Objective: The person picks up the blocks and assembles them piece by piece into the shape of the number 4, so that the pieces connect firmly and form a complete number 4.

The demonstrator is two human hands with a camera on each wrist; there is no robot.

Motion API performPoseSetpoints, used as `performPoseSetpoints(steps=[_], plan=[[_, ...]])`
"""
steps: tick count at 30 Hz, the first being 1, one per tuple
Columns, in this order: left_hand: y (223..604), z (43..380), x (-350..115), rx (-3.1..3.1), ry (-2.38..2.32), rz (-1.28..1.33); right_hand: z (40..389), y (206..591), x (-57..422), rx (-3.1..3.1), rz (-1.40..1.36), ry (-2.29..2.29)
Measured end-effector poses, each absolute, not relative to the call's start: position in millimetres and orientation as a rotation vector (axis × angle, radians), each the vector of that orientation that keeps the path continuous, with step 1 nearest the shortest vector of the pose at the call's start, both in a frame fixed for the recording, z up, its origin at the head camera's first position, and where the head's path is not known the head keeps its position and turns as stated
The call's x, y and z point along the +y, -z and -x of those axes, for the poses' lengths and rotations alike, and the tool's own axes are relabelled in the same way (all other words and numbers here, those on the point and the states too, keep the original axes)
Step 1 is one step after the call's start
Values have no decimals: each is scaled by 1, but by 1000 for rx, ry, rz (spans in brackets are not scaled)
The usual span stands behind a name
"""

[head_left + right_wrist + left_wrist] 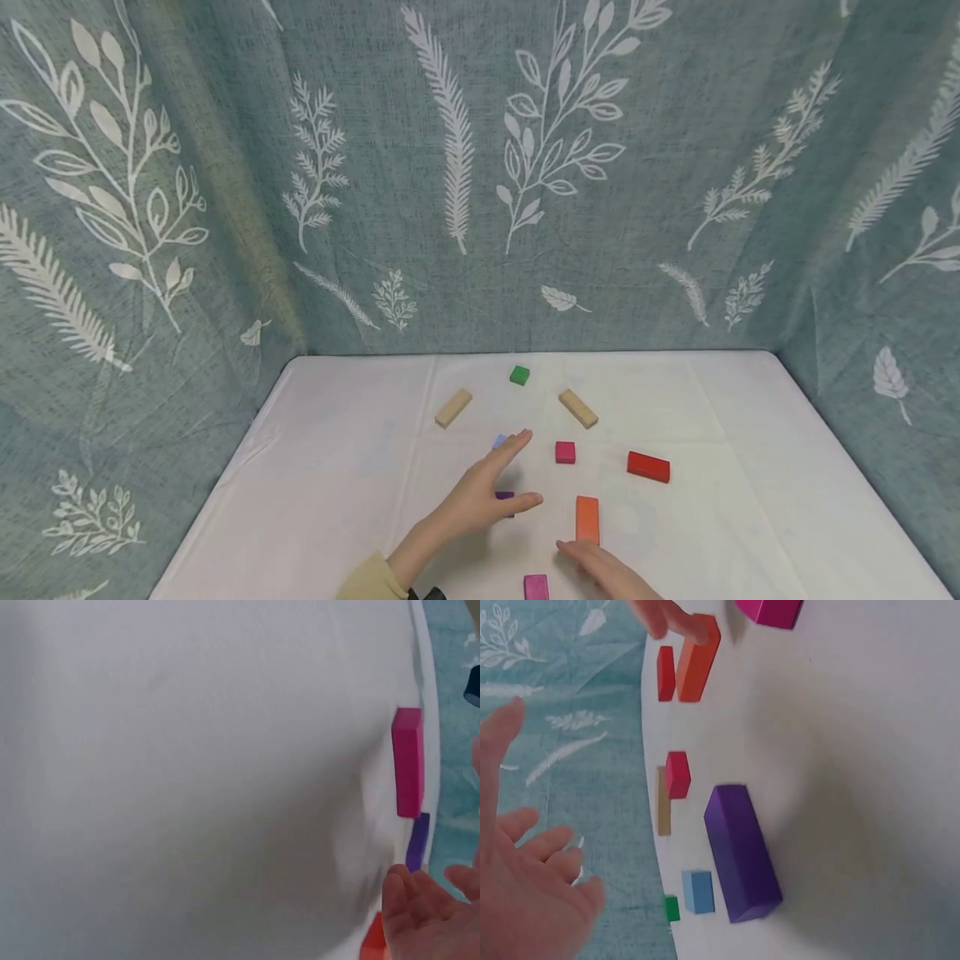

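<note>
My left hand (476,500) is held above the table with its fingers stretched out and thumb spread, holding nothing. Beneath it lies a purple block (742,855), partly covered in the head view. A light blue block (500,441) peeks out behind its fingers. At the lower right, my right hand (611,573) has loosely extended fingers at the near end of an orange block (587,518). The left wrist view shows those fingertips overlapping the orange block (699,664); whether they touch it, I cannot tell. A magenta block (408,761) lies between the hands, close to the near side.
Farther back sit a crimson cube (566,452), a red block (648,467) and a green cube (520,375). Two plain wooden blocks lie slanted, one left (453,408) and one right (578,408). A leaf-patterned curtain (480,183) stands behind the white-covered table (315,467).
</note>
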State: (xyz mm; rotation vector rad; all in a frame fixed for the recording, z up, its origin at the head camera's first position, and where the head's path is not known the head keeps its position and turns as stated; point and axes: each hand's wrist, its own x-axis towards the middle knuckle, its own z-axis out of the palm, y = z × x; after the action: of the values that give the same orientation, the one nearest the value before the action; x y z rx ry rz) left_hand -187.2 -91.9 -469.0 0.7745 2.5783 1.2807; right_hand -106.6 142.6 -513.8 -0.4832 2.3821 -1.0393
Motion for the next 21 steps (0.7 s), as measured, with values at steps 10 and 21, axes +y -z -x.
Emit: performPoseSetpoints(steps=[10,21], plan=[[476,185,-76,2510,-1245,-810,109,522,138,2329,463,1108],[482,188,-62,2439,-1187,-851,108,522,133,2303,538,1167]])
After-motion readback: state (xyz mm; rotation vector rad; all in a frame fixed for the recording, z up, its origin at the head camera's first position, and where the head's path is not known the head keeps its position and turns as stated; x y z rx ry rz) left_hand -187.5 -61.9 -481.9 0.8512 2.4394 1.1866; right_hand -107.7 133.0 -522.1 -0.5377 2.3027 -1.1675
